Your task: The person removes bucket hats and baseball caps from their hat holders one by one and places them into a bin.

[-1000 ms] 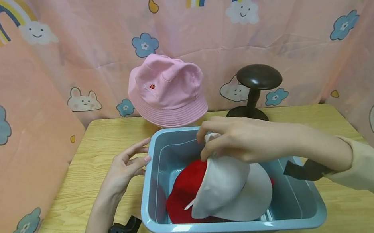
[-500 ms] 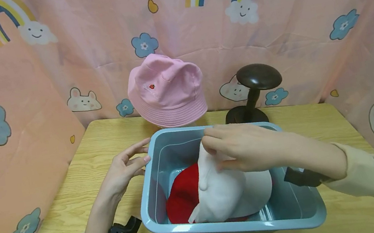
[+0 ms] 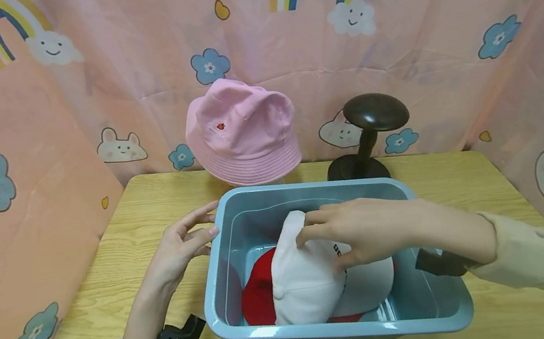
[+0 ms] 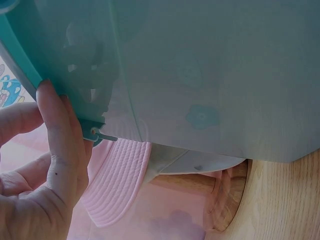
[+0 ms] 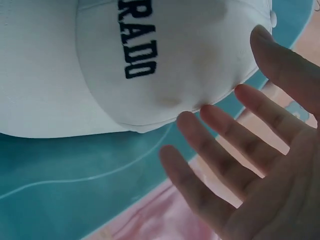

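Light-blue and glossy, a rectangular tub [image 3: 327,330] is standing on a wood-grain table [image 3: 123,268], holding a white cap [image 3: 305,287] and a red fabric item [image 3: 259,294]. The white cap is lying on top, covering much of the red fabric item; its crown is facing the left side of the tub and its brim is pointing right. Red is showing at the left, with slivers along the front and beyond the brim. Dark letters reading "RADO" are running across the crown in the right wrist view.

A person's right hand [image 3: 360,229] is hovering inside the tub over the white cap, thumb and fingers spreading loosely apart without a grip; whether the fingertips are touching the fabric, the pictures are not making clear. The left hand [image 3: 185,244] is resting its fingertips against the tub's rim at the left, fingers relaxed rather than clenching.

Behind the tub, a pink bucket hat [image 3: 244,126] is sitting above a wooden stand [image 4: 230,197], while a dark stand [image 3: 377,113] with a rounded top is rising near the tub's far right corner.
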Motion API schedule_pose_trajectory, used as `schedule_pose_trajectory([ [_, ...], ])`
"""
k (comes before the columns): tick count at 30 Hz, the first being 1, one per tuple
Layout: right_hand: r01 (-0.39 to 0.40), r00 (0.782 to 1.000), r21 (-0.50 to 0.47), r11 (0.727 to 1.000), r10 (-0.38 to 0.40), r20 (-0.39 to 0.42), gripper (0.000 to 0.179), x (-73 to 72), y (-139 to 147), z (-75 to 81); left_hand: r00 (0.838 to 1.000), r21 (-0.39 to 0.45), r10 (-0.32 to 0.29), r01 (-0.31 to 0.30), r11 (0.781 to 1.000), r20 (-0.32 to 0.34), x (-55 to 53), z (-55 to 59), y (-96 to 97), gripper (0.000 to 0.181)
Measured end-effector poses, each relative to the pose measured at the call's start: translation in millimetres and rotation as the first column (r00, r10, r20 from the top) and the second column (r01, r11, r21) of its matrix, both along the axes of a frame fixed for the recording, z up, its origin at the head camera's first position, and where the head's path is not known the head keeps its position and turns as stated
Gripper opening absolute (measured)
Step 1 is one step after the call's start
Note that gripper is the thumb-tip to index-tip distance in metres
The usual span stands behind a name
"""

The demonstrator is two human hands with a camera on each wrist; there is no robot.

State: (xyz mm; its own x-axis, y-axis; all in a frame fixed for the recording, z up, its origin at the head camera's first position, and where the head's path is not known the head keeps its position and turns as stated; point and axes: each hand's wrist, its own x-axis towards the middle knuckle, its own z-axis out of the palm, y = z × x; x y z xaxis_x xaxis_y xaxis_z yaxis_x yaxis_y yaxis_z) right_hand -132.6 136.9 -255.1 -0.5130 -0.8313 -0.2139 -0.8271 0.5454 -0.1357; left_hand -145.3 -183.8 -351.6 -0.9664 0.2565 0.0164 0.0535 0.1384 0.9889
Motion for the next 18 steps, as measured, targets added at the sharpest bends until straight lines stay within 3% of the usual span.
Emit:
schedule_pose_trajectory([
  [13,0.042,0.981,0.078,0.996,-0.056,0.185,0.078,-10.0,-5,-22.5,1.0,-0.001,0.001,-0.001,1.0,0.004,-0.1,0.7,0.8,0.051],
  [18,0.06,0.972,0.114,0.992,-0.084,0.22,0.082,-15.6,-10,-33.5,1.0,-0.005,0.004,-0.004,1.0,0.0,0.1,1.0,0.9,0.051],
])
